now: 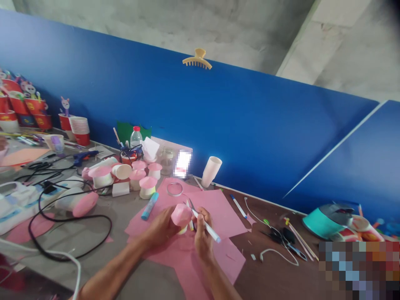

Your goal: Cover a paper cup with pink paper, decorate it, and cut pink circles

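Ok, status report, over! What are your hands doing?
Left hand grips pink cup. Right hand holds pen against it. Pink paper underneath, over.

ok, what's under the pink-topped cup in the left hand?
Overlapping pink paper sheets on the table lie below the pink-topped paper cup, which the left hand holds beside the right hand with its white pen. The hands cover the paper directly beneath.

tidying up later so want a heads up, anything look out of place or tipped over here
Yes. A yellow hair claw sits clipped on top of the blue partition, away from the craft supplies. A white cup leans tilted against the partition, and a pink-capped cup lies on its side among the black cables.
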`<state>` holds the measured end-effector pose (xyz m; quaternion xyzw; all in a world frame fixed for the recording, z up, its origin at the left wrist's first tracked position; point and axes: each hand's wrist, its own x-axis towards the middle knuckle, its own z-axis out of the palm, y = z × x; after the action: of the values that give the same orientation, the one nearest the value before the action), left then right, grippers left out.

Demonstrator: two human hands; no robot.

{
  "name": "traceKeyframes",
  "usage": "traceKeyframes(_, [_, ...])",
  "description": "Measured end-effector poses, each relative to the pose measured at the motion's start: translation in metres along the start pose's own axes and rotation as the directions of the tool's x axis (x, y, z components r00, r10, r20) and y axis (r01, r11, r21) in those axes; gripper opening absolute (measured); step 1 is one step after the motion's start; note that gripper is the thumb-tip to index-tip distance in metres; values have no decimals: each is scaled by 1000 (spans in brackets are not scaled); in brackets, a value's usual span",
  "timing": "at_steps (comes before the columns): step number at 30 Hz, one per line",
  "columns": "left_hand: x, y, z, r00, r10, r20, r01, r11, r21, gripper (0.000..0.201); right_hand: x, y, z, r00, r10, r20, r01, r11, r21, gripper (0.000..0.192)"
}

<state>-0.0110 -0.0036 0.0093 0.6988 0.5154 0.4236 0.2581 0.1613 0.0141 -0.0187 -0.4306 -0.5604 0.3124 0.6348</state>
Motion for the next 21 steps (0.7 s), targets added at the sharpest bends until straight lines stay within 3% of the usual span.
traceKeyframes(8, [-5,-21,-8,994,4,107,-39,946,321,31,4,-5,2,988,-144,-54,140,987,-76,47])
traceKeyframes(15, [-6,-8,-18,973,-103,207,-35,819,572,13,5,-11,6,982,-176,-65,173,984,-51,45])
traceKeyframes(21, [-4,-6,-19,951,-184,247,-28,746,666,18,7,-14,8,981,-181,-68,180,983,-24,45])
